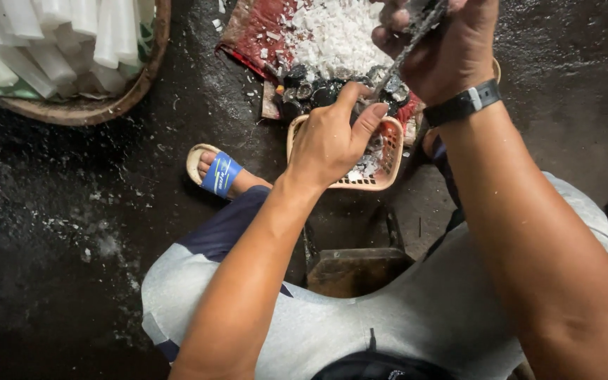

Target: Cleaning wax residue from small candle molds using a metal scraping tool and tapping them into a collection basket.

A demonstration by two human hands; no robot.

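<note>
My left hand [331,137] hovers over a small tan plastic basket [391,176], fingers closed around something small that I cannot make out. My right hand [443,49], with a black wristband, is raised above it and grips a thin grey metal blade [404,51] that slants down toward the left hand's fingertips. Beyond the basket, a red cloth [255,32] holds a heap of white flakes [336,35] and several dark round pieces [318,91]. More white flakes lie inside the basket.
A round woven tray [93,109] full of white sticks [51,42] sits at the top left. My foot in a blue-strapped sandal [219,172] rests on the dark wet floor. A low wooden stool [353,271] stands between my knees.
</note>
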